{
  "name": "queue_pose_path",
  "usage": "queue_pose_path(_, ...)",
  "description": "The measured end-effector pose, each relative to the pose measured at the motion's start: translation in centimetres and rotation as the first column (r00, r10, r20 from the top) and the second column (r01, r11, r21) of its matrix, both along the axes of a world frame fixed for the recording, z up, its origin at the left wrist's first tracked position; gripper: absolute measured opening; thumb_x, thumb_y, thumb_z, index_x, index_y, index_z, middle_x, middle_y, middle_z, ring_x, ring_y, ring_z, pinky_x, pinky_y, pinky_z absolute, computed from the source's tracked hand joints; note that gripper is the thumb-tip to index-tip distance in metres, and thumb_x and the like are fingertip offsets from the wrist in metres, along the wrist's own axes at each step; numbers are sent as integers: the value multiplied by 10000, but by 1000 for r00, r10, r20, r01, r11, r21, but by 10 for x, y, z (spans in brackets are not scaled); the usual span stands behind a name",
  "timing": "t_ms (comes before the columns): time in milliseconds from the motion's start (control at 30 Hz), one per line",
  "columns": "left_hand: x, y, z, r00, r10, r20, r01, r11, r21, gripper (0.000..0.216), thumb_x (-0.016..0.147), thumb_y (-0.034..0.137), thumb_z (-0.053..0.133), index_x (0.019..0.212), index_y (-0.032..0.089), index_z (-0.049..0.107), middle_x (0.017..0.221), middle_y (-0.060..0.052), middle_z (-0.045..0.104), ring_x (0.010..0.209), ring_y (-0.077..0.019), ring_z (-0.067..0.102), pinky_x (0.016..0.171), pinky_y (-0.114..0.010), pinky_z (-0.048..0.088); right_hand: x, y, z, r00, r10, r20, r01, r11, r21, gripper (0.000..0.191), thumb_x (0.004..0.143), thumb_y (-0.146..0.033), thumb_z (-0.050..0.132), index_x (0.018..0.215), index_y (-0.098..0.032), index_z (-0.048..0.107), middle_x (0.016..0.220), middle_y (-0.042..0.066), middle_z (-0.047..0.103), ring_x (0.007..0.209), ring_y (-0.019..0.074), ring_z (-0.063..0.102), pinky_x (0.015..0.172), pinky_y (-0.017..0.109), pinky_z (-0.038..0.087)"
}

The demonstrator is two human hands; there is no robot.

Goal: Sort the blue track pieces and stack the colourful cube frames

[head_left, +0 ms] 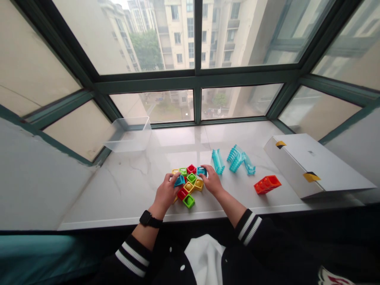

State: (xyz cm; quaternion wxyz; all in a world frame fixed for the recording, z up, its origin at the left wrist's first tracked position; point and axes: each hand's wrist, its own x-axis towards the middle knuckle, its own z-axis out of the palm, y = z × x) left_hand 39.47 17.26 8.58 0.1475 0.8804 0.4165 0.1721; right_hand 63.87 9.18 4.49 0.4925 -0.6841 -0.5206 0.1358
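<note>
My left hand (pixel 166 192), with a black watch on the wrist, has its thumb and fingers closed on a blue block (pixel 179 181) at the left side of a cluster of blocks. Across the cluster, my right hand (pixel 211 182) pinches a second blue block (pixel 202 171) at the back right. Between them sit a red block (pixel 191 169), a green block (pixel 191 178), a yellow block (pixel 198 184) and several more, close together on the white sill. At the front lies another green block (pixel 189 201). My left fingers partly hide the blocks on that side.
Translucent turquoise track pieces (pixel 236 159) lie right of the blocks, beside a straight turquoise piece (pixel 218 161). An orange-red block piece (pixel 267 184) stands farther right, near a white box (pixel 314 162). A clear plastic bin (pixel 130 140) is back left, by the window frame (pixel 148 85).
</note>
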Motion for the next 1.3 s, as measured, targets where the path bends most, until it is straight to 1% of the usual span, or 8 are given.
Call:
queue_pose_path(100, 0, -4, -2, 998, 1, -63, 0, 1000, 14, 554, 988, 412, 619, 1531, 386, 511, 1289, -80, 602, 884, -229, 710, 670, -311, 565, -4, 12, -25, 999, -27, 27, 30, 991, -127, 444, 876, -218, 600, 1319, -188, 620, 1309, 143, 664, 1269, 296, 610, 1133, 522, 496)
queue_pose_path(200, 4, -7, -3, 999, -33, -36, 33, 999, -8, 594, 983, 343, 612, 1560, 370, 478, 1299, -81, 638, 1003, -262, 719, 731, -326, 590, -11, 4, -24, 990, -37, 133, 45, 997, -63, 458, 909, -245, 604, 1362, -176, 612, 1395, 178, 617, 1366, 326, 541, 1185, 562, 431)
queue_pose_path(400, 13, -15, 1, 969, -118, 216, 135, 989, -67, 464, 976, 314, 618, 1437, 345, 578, 1375, -39, 690, 1214, -265, 690, 1022, -407, 578, -34, -11, 11, 905, 353, 239, -366, 931, 12, 638, 880, -271, 719, 1492, -263, 537, 1439, 127, 629, 1379, 318, 550, 1190, 550, 421)
queue_pose_path(533, 10, -12, 4, 947, -141, 290, 181, 977, -115, 464, 979, 424, 641, 1428, 323, 586, 1382, -49, 700, 1235, -276, 687, 1048, -431, 570, -35, -14, 20, 930, 343, 134, -349, 937, 23, 544, 909, -214, 675, 1443, -281, 588, 1353, 106, 673, 1264, 275, 629, 1100, 471, 511)
queue_pose_path(633, 0, 5, 4, 934, -12, 357, 49, 994, -96, 417, 991, 511, 603, 1328, 269, 646, 1305, -81, 725, 1085, -267, 729, 972, -425, 592, -26, -26, 22, 920, 368, 137, -370, 929, -11, 574, 888, -223, 689, 1450, -281, 586, 1339, 107, 666, 1229, 272, 644, 1063, 442, 533)
queue_pose_path(767, -3, 35, -3, 902, 141, 408, -131, 990, -53, 390, 1024, 538, 511, 1132, 217, 705, 1137, -91, 751, 924, -244, 725, 892, -412, 590, -21, -43, 18, 857, 410, 312, -392, 912, -121, 587, 823, -200, 700, 1401, -276, 635, 1274, 98, 698, 1172, 294, 643, 1044, 469, 510)
queue_pose_path(1067, 33, 48, -22, 916, 64, 395, -56, 998, -33, 294, 1026, 443, 522, 1047, 217, 709, 1080, -95, 738, 1019, -268, 698, 973, -452, 562, -24, -46, 1, 790, 397, 466, -320, 917, -238, 647, 819, -259, 803, 1441, -317, 635, 1402, 115, 647, 1304, 341, 563, 1102, 533, 451)
queue_pose_path(1300, 14, 39, -36, 945, 20, 327, -16, 1000, -14, 376, 1065, 444, 446, 1302, 223, 636, 1263, -117, 691, 1215, -274, 638, 1097, -481, 504, -31, -51, -29, 805, 336, 489, -211, 932, -294, 790, 813, -262, 848, 1539, -329, 544, 1650, 133, 437, 1545, 407, 336, 1239, 637, 316)
